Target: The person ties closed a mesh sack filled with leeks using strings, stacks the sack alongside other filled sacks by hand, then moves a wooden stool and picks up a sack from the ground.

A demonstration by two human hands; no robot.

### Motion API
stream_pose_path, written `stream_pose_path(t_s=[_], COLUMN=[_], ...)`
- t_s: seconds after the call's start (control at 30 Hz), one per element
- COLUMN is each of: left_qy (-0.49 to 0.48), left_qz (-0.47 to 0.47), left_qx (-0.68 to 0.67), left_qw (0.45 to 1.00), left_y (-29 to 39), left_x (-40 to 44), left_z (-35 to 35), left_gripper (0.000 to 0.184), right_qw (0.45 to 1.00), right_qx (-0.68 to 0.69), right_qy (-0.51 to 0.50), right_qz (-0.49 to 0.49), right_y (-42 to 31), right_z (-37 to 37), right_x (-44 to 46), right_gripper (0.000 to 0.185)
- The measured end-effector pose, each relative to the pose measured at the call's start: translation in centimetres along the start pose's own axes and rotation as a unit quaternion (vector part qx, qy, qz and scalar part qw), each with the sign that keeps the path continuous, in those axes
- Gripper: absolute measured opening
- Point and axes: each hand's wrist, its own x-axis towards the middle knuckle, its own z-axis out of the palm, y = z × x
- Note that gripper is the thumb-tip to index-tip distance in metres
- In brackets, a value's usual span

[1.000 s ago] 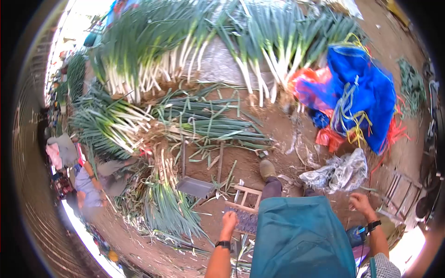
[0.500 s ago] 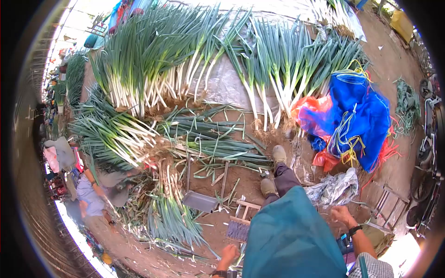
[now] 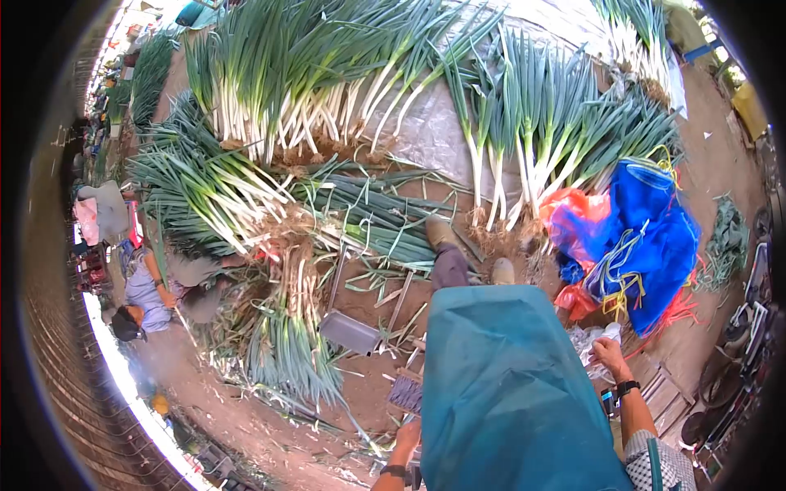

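Note:
My left hand (image 3: 407,435) hangs at the left side of my teal apron (image 3: 508,385), fingers curled and apparently with nothing in them. To the right of the apron my right hand (image 3: 607,353) is loosely closed, in front of a crumpled grey-white plastic sack (image 3: 584,339). No object shows in this hand, and I cannot see it gripping the sack. My boots (image 3: 503,271) are on the soil beside cut green leaves (image 3: 385,225). Ahead, long white-stemmed spring onions (image 3: 524,139) lie in rows with roots toward me.
A blue mesh bag pile (image 3: 655,237) and a red-orange bag (image 3: 573,217) lie right. A low metal stool (image 3: 350,331) and a small stool (image 3: 405,393) stand left. Another person (image 3: 147,295) is at far left by an onion heap (image 3: 299,327). A wooden frame (image 3: 667,397) lies right.
I have stepped forward, my left boot now leading onto the cut leaves. The apron covers more of the view. Both hands have shifted slightly; my right hand now overlaps the grey-white sack.

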Motion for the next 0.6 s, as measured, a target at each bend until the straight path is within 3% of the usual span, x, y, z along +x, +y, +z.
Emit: stream_pose_path(t_s=[0.13, 0.17, 0.27, 0.3, 0.4, 0.43, 0.47, 0.53, 0.6], left_qy=[0.015, 0.033, 0.037, 0.023, -0.147, -0.103, -0.051, -0.015, 0.008], left_qz=[0.024, 0.063, 0.234, 0.213, 0.076, 0.013, -0.046, -0.056, -0.012], left_qx=[-0.129, 0.027, 0.312, 0.351, 0.417, 0.161, -0.110, -0.247, -0.260], left_qw=[0.991, 0.997, 0.920, 0.912, 0.894, 0.981, 0.992, 0.967, 0.966], left_y=[-5.4, -2.2, -8.0, -7.6, -3.9, -3.8, -2.9, 3.2, 6.0], left_x=[1.6, -0.6, 2.7, 2.2, 4.7, 5.0, 5.9, 5.3, 6.0], left_z=[0.3, -1.1, -5.0, -6.8, -12.5, -13.9, -14.9, -17.6, -19.3], left_gripper=[0.029, 0.033, 0.036, 0.039, 0.029, 0.023, 0.017, 0.014, 0.017], right_qw=[1.000, 0.998, 0.999, 0.998, 0.997, 0.997, 0.997, 0.996, 0.996], right_qx=[0.017, -0.041, -0.008, -0.026, -0.048, -0.027, -0.006, -0.004, -0.015], right_qy=[-0.018, -0.038, -0.001, -0.010, -0.030, -0.026, -0.018, -0.012, -0.041], right_qz=[0.019, -0.001, 0.049, 0.048, 0.051, 0.068, 0.078, 0.088, 0.081], right_y=[-2.5, -1.7, -1.9, -0.9, -1.0, -1.7, -2.8, -3.8, -4.9], right_z=[0.8, 0.7, 2.7, 3.2, 5.0, 6.3, 7.3, 9.2, 11.4], right_x=[-1.7, -1.7, -4.9, -5.8, -7.5, -8.9, -9.5, -10.3, -10.1], right_gripper=[0.024, 0.024, 0.025, 0.024, 0.022, 0.022, 0.021, 0.021, 0.021])
